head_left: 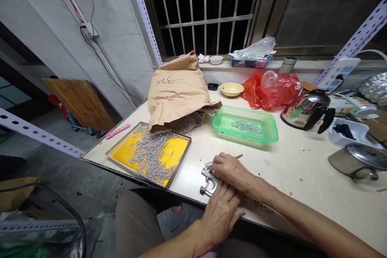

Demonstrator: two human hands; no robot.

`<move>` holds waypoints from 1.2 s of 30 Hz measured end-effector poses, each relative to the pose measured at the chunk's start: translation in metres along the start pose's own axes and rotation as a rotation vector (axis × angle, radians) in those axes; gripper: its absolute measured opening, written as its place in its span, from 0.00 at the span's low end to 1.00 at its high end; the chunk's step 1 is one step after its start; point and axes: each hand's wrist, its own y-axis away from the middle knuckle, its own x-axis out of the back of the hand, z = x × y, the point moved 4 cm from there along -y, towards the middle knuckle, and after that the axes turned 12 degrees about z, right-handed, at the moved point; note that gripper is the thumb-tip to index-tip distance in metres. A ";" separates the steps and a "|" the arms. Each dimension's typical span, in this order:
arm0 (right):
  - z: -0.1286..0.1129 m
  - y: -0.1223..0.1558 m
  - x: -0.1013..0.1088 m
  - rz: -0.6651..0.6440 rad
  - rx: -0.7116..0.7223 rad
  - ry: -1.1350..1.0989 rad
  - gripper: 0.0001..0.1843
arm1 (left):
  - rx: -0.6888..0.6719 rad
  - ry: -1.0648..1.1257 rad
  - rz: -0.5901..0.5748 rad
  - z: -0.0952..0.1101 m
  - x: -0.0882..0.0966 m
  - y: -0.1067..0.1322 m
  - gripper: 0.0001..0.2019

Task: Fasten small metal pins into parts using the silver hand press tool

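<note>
A small silvery metal hand tool [208, 174] with a red part and a dark round end lies near the table's front edge. My right hand [231, 171] is over its far side, with fingers curled down; what the fingertips pinch, if anything, is hidden. Below it, my left hand [222, 211] has its fingers together on the tool's near part, covering it. A thin rod [238, 156] sticks out past my right hand. To the left, a shallow tray [180, 147] with a yellow bottom bears many small metal spring-like pieces [151, 155]. More such pieces lie in a green plastic basket [267, 129].
A brown paper bag [178, 88] marked with numbers lies behind the tray, pieces at its mouth. A pink handle-like item [117, 131] lies at the left edge. Farther back are a yellow bowl [231, 89] and red plastic bag [256, 92]. A kettle [306, 111] and lidded metal pot [353, 163] stand right.
</note>
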 end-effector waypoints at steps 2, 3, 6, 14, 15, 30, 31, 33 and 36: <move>-0.027 -0.007 -0.007 -0.055 0.152 -0.080 0.10 | -0.121 0.029 -0.006 0.006 0.007 0.011 0.11; -0.035 -0.010 -0.011 -0.079 0.203 -0.087 0.09 | -0.192 0.037 -0.001 0.008 0.015 0.017 0.09; -0.043 -0.013 -0.022 -0.121 0.285 -0.054 0.04 | -0.213 -0.050 0.073 -0.010 0.056 0.026 0.10; -0.036 -0.019 -0.047 0.028 0.154 -0.260 0.08 | 0.537 -0.576 0.198 -0.147 0.154 0.007 0.14; -0.039 -0.021 -0.045 0.061 0.133 -0.354 0.07 | 0.552 -0.603 0.177 -0.158 0.153 0.005 0.14; 0.099 -0.004 0.113 0.723 -0.521 -0.028 0.13 | 0.422 -0.561 -0.039 -0.211 0.128 -0.010 0.15; 0.098 0.002 0.108 0.675 -0.520 0.006 0.14 | 0.433 -0.575 -0.049 -0.207 0.130 -0.012 0.15; 0.080 0.016 0.093 0.590 -0.480 -0.002 0.14 | 0.466 -0.579 -0.036 -0.197 0.135 -0.015 0.15; 0.031 0.036 0.060 0.340 -0.384 -0.146 0.14 | 0.569 -0.397 0.080 -0.175 0.142 -0.021 0.12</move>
